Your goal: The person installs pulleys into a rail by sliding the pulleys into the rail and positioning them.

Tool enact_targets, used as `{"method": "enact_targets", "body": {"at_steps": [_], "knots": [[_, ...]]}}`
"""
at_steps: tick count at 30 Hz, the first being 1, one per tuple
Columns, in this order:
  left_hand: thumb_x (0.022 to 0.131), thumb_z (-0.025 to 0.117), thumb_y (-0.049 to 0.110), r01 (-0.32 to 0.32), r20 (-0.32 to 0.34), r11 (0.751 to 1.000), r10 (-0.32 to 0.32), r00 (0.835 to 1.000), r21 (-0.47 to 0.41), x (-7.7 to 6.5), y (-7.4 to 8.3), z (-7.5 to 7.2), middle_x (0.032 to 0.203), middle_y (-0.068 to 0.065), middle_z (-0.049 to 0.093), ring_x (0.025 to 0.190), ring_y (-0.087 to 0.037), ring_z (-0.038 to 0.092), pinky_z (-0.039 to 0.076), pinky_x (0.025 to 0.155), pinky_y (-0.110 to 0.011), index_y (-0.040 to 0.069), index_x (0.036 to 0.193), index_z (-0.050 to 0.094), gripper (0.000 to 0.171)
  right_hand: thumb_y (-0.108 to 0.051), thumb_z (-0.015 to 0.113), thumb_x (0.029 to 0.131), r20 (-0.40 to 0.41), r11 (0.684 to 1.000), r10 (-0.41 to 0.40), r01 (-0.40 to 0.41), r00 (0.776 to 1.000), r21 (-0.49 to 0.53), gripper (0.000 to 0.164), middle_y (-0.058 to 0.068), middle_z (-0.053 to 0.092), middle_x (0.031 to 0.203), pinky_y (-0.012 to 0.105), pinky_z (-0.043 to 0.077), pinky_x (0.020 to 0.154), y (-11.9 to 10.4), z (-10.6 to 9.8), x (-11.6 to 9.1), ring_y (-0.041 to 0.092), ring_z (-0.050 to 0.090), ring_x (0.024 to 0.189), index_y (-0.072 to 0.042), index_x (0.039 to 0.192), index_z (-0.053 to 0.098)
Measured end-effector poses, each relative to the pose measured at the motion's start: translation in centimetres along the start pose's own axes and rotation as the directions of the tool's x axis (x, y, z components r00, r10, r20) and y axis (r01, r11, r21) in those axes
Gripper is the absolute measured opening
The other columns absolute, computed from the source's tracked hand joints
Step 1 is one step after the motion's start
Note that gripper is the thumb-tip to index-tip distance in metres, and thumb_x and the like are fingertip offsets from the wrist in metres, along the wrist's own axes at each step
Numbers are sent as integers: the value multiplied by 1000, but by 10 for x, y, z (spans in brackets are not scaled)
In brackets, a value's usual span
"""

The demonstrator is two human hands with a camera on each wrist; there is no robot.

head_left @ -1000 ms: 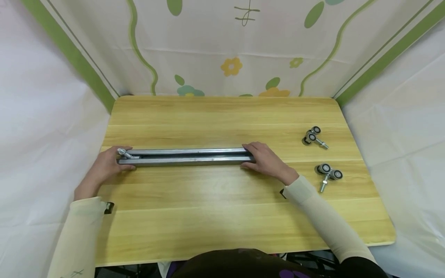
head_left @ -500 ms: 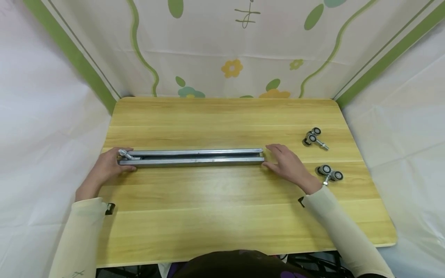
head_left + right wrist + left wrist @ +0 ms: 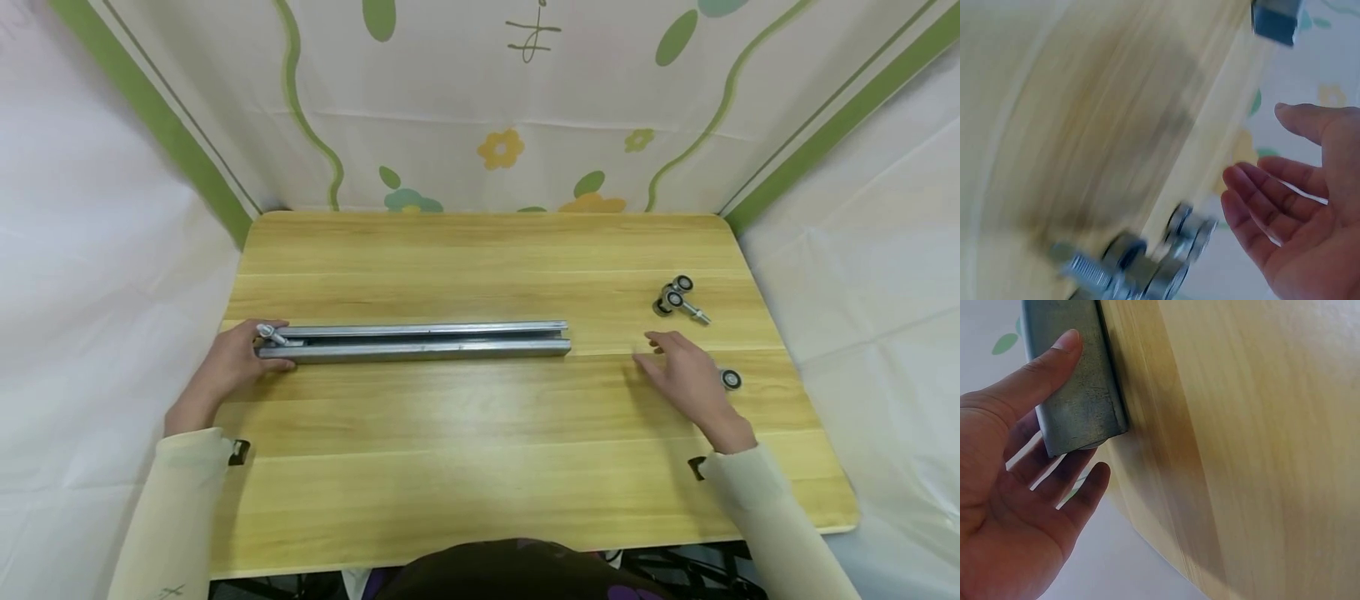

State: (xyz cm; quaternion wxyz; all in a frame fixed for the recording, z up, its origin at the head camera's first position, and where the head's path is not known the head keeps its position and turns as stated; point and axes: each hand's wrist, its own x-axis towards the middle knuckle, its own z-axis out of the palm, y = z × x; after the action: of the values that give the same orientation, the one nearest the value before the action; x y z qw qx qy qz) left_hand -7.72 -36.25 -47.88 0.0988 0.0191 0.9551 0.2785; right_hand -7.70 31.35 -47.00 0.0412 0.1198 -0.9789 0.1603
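A long metal channel rail (image 3: 420,351) lies across the table, slot facing up. My left hand (image 3: 228,362) grips its left end, thumb on the near side and fingers on the far side. A bolt (image 3: 270,335) sticks up from the slot there. The left wrist view has the thumb flat against the rail's side wall (image 3: 1082,406). Well off the rail's right end, my right hand (image 3: 686,379) is empty, fingers loosely bent. It partly covers the nearer roller trolley (image 3: 731,380) in the head view; the right wrist view shows this trolley's wheels and threaded bolt (image 3: 1088,269) below the hand.
Farther back on the right lies a second roller trolley (image 3: 672,297) with its bolt pointing right. The wooden table (image 3: 450,467) has rounded corners. White curtains (image 3: 885,275) hang on both sides, and a patterned cloth (image 3: 427,92) hangs behind.
The right hand has let go of the rail's right end and moved right, over the nearer roller trolley. The left hand and the rail have stayed in place.
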Motion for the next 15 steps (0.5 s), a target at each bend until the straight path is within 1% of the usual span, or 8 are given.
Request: {"method": "enact_targets", "body": {"at_steps": [7,15], "knots": [[74,83,28,-7,-6,1000,7,1000,-8,-1,1,1,129,-33,54,116,-49,49,39,96,-65,0,136,55,73,-27,68,90,-46,996,89,-88,995,35,44,22,71,95,56,53,67,23,-18,-24,35,67,79,5,119,66],[74,83,28,-9,-17,1000,9,1000,3,-1,0,0,129,-34,53,117,-50,48,39,97,-66,0,135,56,73,-31,66,91,-73,988,148,-145,986,45,41,17,71,88,53,53,61,38,-22,-49,33,68,73,4,111,69]]}}
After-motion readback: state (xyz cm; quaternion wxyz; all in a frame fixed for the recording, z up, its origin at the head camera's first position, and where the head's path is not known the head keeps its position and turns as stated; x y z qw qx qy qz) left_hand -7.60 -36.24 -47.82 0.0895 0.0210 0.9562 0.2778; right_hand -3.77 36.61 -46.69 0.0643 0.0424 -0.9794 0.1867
